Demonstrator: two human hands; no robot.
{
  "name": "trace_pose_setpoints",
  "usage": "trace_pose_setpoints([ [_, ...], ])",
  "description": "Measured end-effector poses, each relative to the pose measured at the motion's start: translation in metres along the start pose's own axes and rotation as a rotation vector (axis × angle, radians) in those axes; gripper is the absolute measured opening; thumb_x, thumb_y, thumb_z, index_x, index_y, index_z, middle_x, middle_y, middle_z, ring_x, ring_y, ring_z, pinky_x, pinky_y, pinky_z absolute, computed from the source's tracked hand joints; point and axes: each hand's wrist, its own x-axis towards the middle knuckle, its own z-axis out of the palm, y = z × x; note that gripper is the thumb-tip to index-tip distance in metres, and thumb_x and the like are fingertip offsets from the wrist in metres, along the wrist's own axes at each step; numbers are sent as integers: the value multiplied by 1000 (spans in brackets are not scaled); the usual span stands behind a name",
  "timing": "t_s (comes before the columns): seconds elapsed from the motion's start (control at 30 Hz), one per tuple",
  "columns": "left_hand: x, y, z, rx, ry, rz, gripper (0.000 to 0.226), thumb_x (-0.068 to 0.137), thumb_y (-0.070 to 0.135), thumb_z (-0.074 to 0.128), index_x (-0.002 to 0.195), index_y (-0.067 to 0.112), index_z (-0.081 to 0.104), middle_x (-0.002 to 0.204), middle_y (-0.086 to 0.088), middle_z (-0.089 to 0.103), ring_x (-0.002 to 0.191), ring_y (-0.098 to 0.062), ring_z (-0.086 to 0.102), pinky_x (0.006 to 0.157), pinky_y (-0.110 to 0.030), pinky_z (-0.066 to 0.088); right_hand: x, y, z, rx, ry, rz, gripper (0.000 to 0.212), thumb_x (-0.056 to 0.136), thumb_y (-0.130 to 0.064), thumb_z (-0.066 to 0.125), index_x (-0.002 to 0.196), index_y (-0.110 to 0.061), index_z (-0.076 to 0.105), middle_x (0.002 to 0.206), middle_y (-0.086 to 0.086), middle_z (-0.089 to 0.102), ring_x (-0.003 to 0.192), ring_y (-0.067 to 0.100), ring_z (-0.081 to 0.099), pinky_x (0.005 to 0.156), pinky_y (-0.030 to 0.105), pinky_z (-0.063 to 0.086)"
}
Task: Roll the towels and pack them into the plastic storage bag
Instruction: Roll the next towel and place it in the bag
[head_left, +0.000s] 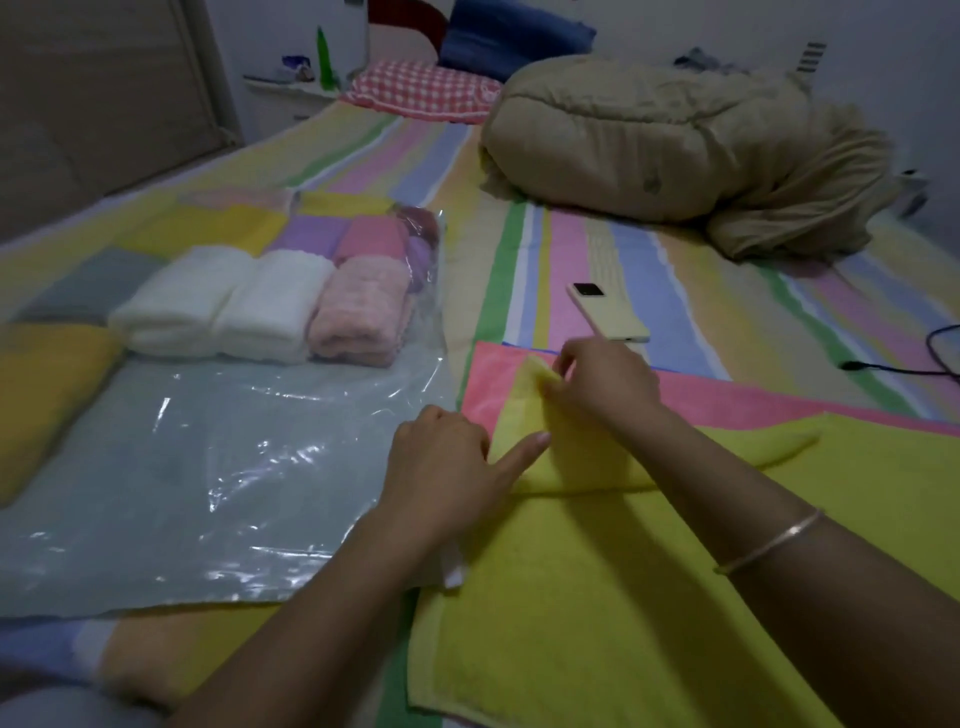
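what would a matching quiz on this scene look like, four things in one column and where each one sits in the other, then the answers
Things
1. yellow towel
2. pink rolled towel
3. phone
4. beige quilt

Places
a. bundled up at the far end of the striped sheet
b. in the plastic storage bag, beside two white rolls
c. lying flat just beyond the right hand
d. spread nearest the camera, one corner pinched by the right hand

Pairs: 1-d, 2-b, 3-c, 4-a
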Motion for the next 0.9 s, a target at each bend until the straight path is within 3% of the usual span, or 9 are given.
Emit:
trace_pose_setpoints([
  [0.07, 7, -5, 2, -91, 9, -105, 61, 83, 71, 45, 54, 17, 39, 59, 0, 46, 78, -26, 54, 64, -34, 38, 23, -15, 0, 28, 164, -20, 18, 88, -36, 61, 100, -22, 62, 101, 4, 67, 99, 29, 61, 68, 30, 37],
  [0.17, 20, -17, 12, -90, 78, -236, 29, 86, 48, 55, 74, 21, 55, 83, 2, 62, 93, -24, 58, 73, -34, 46, 50, -34, 15, 105, 236, -43, 17, 89, -24, 56, 104, -17, 58, 102, 9, 65, 101, 33, 59, 66, 32, 34],
  [0.23, 25, -20, 19, -56, 106, -300, 19, 86, 40, 56, 86, 22, 59, 95, 1, 65, 98, -24, 58, 78, -35, 48, 61, -35, 31, 191, 166, -39, 20, 90, -22, 55, 109, -17, 56, 105, 10, 65, 101, 33, 59, 69, 33, 38],
  [0.3, 26, -16, 23, -36, 110, -323, 17, 88, 34, 56, 99, 20, 58, 104, -1, 63, 102, -25, 57, 79, -36, 46, 61, -28, 45, 309, -14, -70, 37, 91, -23, 56, 127, -20, 47, 117, 10, 63, 108, 33, 58, 78, 34, 43],
  [0.4, 23, 2, 25, 93, 132, -302, 37, 89, 19, 55, 124, 17, 44, 124, -6, 51, 115, -27, 49, 84, -40, 44, 32, -5, 50, 450, -184, -188, 70, 91, -21, 60, 149, -25, 21, 139, 7, 51, 124, 29, 50, 95, 40, 44],
  [0.5, 13, 43, 30, 212, 192, -129, 41, 91, 20, 52, 130, 18, 43, 135, -6, 43, 121, -27, 42, 92, -37, 38, -20, 43, 38, 448, -76, -253, 66, 93, -24, 57, 150, -26, 24, 149, 1, 40, 134, 20, 40, 105, 35, 37],
  [0.6, -9, 115, 54, 125, 157, 72, 39, 90, 26, 51, 128, 21, 49, 141, -3, 41, 125, -25, 41, 97, -36, 34, -81, 125, 28, 317, 9, -219, 56, 96, -30, 52, 148, -24, 31, 152, 1, 35, 139, 19, 31, 113, 32, 26],
  [0.77, -70, 255, 118, -103, 92, 465, 27, 78, 23, 65, 105, 21, 65, 108, -2, 62, 100, -26, 57, 85, -38, 46, -148, 305, 3, 35, 20, 163, 51, 100, -41, 34, 146, -20, 35, 154, 8, 32, 141, 25, 27, 115, 37, 23],
  [0.9, -115, 343, 161, -182, -51, 710, 22, 82, 20, 56, 102, 20, 66, 102, -3, 63, 96, -25, 55, 82, -39, 47, -195, 415, -34, -61, 14, 395, 52, 101, -42, 29, 147, -19, 35, 154, 12, 31, 141, 29, 28, 114, 38, 23],
])
